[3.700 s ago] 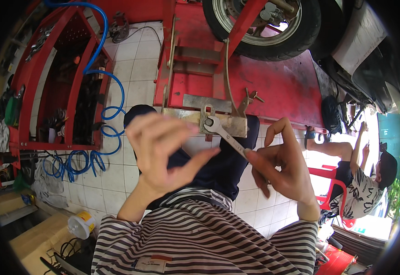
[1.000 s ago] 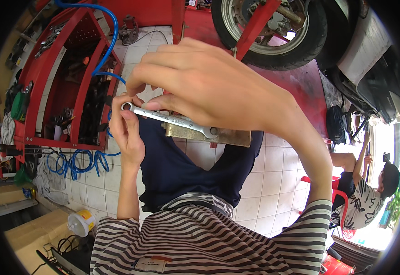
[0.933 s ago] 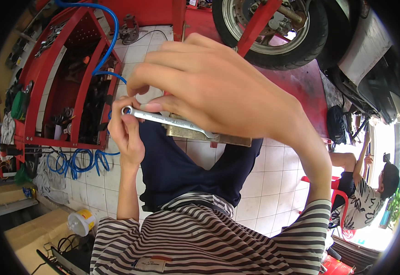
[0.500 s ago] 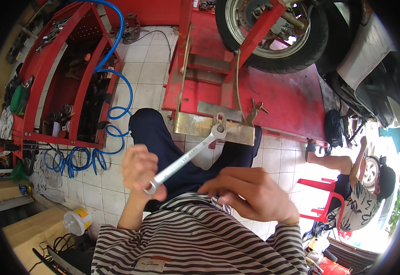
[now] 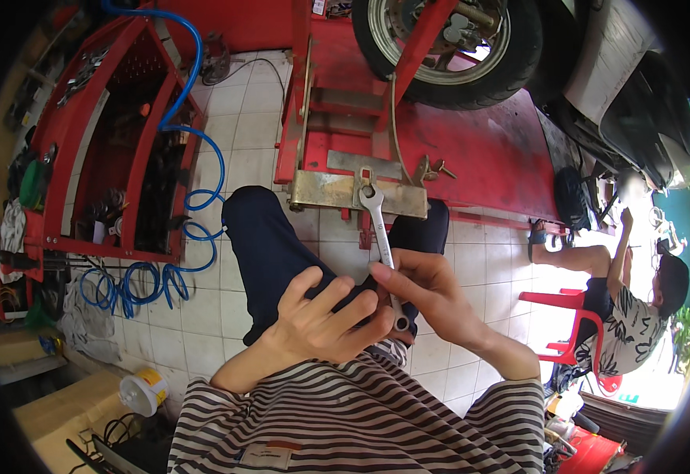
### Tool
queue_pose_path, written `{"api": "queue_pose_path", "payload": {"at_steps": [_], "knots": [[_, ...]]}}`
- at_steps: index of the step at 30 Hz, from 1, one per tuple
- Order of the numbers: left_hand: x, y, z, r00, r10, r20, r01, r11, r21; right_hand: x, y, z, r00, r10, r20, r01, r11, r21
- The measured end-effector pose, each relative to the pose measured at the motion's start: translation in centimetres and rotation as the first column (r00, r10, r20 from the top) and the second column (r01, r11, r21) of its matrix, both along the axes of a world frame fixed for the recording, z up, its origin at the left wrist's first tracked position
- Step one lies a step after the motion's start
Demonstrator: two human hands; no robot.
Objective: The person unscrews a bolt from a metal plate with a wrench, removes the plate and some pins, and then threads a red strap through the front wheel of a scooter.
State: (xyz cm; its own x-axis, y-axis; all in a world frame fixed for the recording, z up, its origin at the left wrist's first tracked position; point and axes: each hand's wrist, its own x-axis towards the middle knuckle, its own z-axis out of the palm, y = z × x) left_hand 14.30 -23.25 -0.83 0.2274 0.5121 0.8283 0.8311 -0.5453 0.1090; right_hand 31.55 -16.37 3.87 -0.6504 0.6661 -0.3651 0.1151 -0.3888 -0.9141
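A silver combination wrench (image 5: 380, 229) is in my right hand (image 5: 440, 300), pinched between thumb and fingers near its lower half. Its open-jaw end overlaps a slotted tab on a worn metal crossbar (image 5: 325, 189); whether it grips a nut there I cannot tell. The ring end points down toward my lap. My left hand (image 5: 325, 320) is just left of the wrench, palm up, with its fingers half bent and spread apart, and nothing shows in it. Its fingertips come close to the wrench shaft; contact is unclear.
Ahead, a red lift platform (image 5: 479, 158) bears a motorcycle wheel (image 5: 511, 67). At left are a red tool cart (image 5: 135, 158) and a coiled blue air hose (image 5: 203, 197). A white bucket (image 5: 143, 393) stands lower left. A person (image 5: 637, 316) sits by a red chair (image 5: 562, 328) at right.
The wrench has passed from my left hand to my right, swinging from a slant to nearly upright. My left hand has let go and moved right, its fingers spreading.
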Motion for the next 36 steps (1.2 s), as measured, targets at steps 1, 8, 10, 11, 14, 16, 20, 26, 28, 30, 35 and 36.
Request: {"api": "queue_pose_path", "payload": {"at_steps": [1,8,10,11,14,16,20,26,28,30,35,36], "knots": [[0.1,-0.1,-0.3,0.999,-0.034,0.042,0.035,0.999,-0.007,0.3,0.1,0.8,1.0,-0.006,0.03,0.008,0.999,-0.053],[-3.9,1.8,0.8,0.958,0.042,0.285,-0.024,0.998,-0.063,1.4,1.9,4.5,0.976,-0.097,0.197,0.079,0.992,0.099],[-4.9,2.8,1.4,0.952,0.079,0.296,-0.051,0.994,-0.099,1.7,2.5,5.3,0.962,-0.079,0.262,0.036,0.986,0.163],[-5.2,3.4,1.7,0.949,0.098,0.301,-0.065,0.991,-0.118,1.8,2.8,5.6,0.951,-0.073,0.299,0.017,0.983,0.185],[-5.0,5.4,3.9,0.965,0.141,0.219,-0.095,0.973,-0.208,1.9,4.0,5.9,0.914,-0.095,0.394,-0.042,0.945,0.325],[-4.6,6.6,5.3,0.985,0.067,0.158,-0.023,0.964,-0.267,2.4,4.7,5.3,0.9,-0.133,0.414,-0.105,0.857,0.504],[-4.2,7.6,5.0,0.994,-0.038,0.101,0.069,0.942,-0.328,2.8,6.1,6.1,0.893,-0.174,0.415,-0.244,0.588,0.771],[-3.9,7.5,5.1,0.987,-0.03,0.155,0.08,0.941,-0.328,3.4,11.0,6.3,0.896,-0.079,0.438,-0.366,0.43,0.825],[-3.9,7.5,4.9,0.987,-0.015,0.159,0.064,0.949,-0.308,2.8,13.0,6.9,0.863,0.002,0.506,-0.433,0.518,0.737],[-3.9,7.6,4.7,0.989,0.003,0.146,0.038,0.959,-0.281,1.8,14.9,7.1,0.832,0.07,0.551,-0.471,0.614,0.633],[-4.1,7.4,4.9,0.99,0.049,0.129,-0.009,0.956,-0.293,-0.8,18.3,7.1,0.814,0.19,0.549,-0.568,0.457,0.684],[-4.0,7.3,4.8,0.99,0.055,0.13,-0.015,0.957,-0.289,-1.4,18.8,6.8,0.835,0.22,0.505,-0.539,0.512,0.668]]}}
